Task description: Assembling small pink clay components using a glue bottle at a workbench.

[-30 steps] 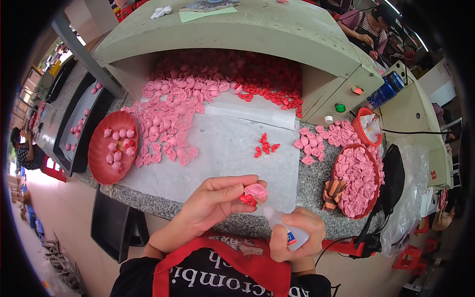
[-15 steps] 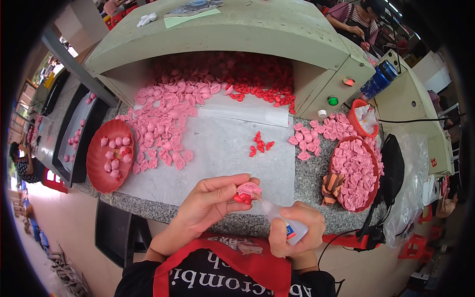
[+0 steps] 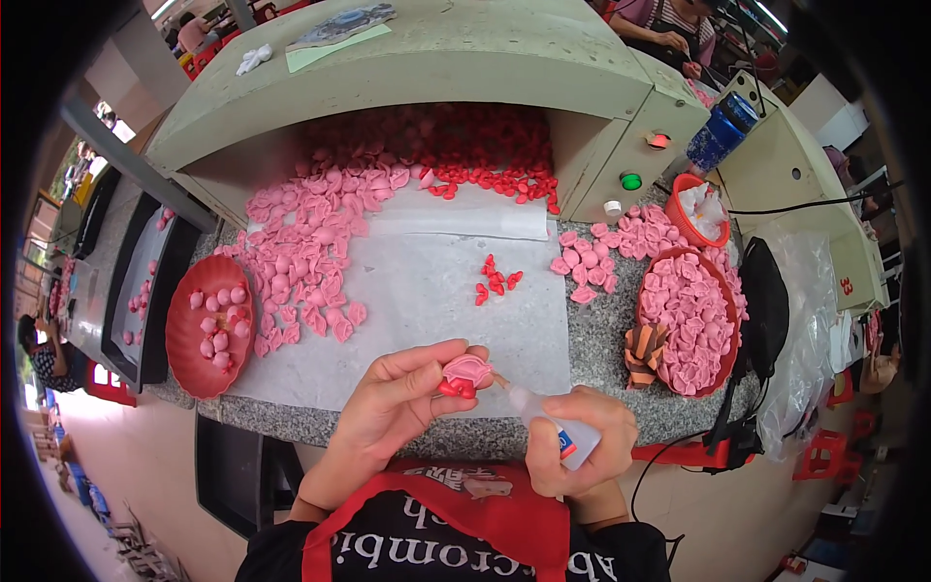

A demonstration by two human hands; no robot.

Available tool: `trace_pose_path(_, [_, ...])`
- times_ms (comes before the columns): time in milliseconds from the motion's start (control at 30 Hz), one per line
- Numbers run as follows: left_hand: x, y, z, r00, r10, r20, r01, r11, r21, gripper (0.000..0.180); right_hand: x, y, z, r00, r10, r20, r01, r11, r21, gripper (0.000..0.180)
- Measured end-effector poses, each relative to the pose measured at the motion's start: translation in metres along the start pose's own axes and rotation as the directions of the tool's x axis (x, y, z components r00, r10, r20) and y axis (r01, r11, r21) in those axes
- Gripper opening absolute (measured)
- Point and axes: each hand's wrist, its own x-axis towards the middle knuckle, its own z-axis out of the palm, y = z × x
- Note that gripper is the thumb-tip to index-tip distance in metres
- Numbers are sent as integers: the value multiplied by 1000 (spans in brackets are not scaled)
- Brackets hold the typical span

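Observation:
My left hand (image 3: 402, 396) pinches a small pink piece with a red part under it (image 3: 464, 373), held above the near edge of the white sheet (image 3: 427, 301). My right hand (image 3: 574, 441) grips a small clear glue bottle (image 3: 553, 422), its nozzle tip touching the pink piece. A few loose red bits (image 3: 495, 279) lie on the sheet ahead of my hands. A big heap of pink pieces (image 3: 310, 247) spreads over the sheet's left side.
A red tray (image 3: 208, 325) with pink pieces sits at the left, a red bowl of pink pieces (image 3: 689, 315) at the right. Behind stands a green hooded box (image 3: 427, 78) with red pieces inside. A blue bottle (image 3: 720, 131) and a small red cup (image 3: 696, 209) stand far right.
The hands stay together at the near edge; the bottle's nozzle has come up against the pink piece. The view has shifted slightly.

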Motion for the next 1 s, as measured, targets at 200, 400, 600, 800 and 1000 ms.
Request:
trace_pose_path(200, [-1, 1, 0, 1000, 6, 1, -6, 1000, 1, 33, 0, -1, -2, 1000, 15, 18, -16, 1000, 7, 23])
trace_pose_path(400, [-2, 0, 1, 1000, 16, -3, -16, 999, 30, 33, 0, -4, -4, 996, 75, 41, -76, 997, 21, 22])
trace_pose_path(600, [-2, 1, -1, 999, 30, -13, -30, 999, 11, 32, -2, -4, -4, 995, 93, 36, -93, 996, 0, 23])
trace_pose_path(800, [-1, 1, -2, 1000, -14, -21, 12, 997, -81, 33, -6, -3, -4, 994, 111, 7, -112, 994, 20, 24])
trace_pose_path(1000, [-1, 1, -1, 999, -29, -14, 27, 990, -139, 33, -6, -3, -3, 996, 88, 2, -88, 996, -1, 25])
